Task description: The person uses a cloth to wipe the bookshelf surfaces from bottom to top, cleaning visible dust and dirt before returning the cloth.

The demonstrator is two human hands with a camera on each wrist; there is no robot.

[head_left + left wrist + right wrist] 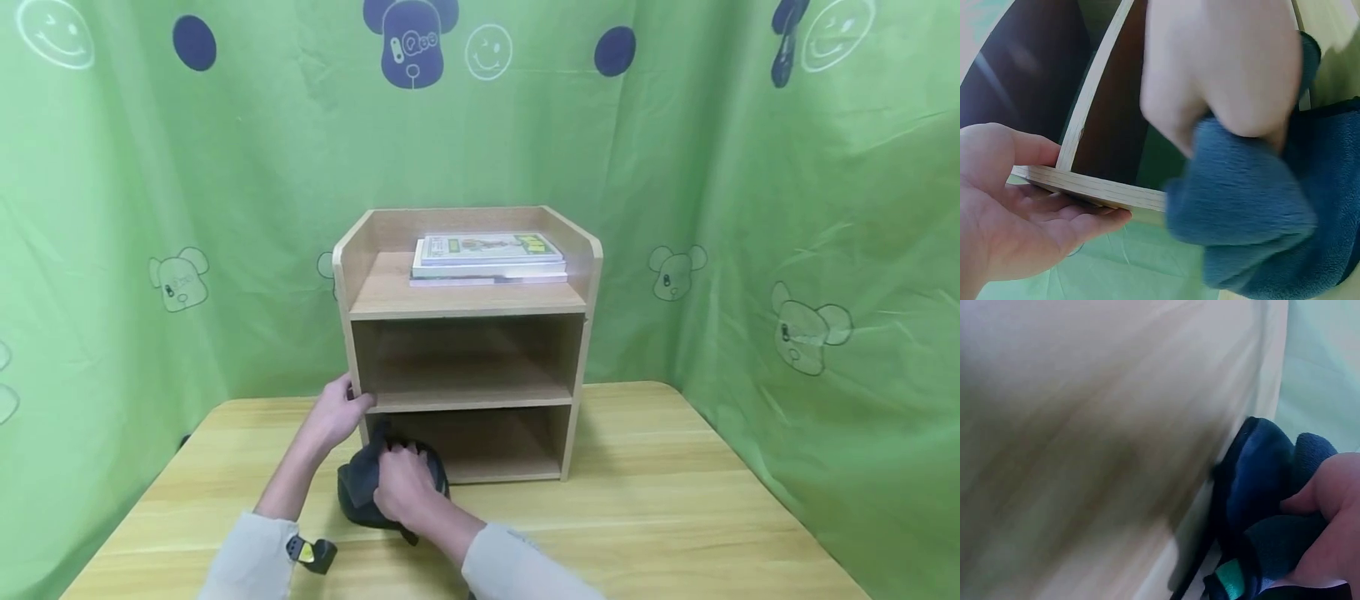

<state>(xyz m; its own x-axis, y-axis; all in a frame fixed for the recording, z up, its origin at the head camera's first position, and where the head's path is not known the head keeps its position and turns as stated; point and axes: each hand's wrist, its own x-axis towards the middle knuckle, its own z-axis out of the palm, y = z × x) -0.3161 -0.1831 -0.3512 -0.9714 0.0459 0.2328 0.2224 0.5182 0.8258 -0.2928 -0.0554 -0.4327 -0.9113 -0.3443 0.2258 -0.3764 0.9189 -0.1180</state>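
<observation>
The left hand (341, 412) grips the left side panel of the wooden shelf (468, 313), thumb inside and fingers outside, only the panel's thickness apart, probably to steady it. Next, the dark blue cloth (358, 487) bunches at the shelf's lower front left corner, a fold pinched tightly by the right hand (408, 483), likely for control. Rightward, books (487, 260) lie stacked flat on top, presumably for stability.
</observation>
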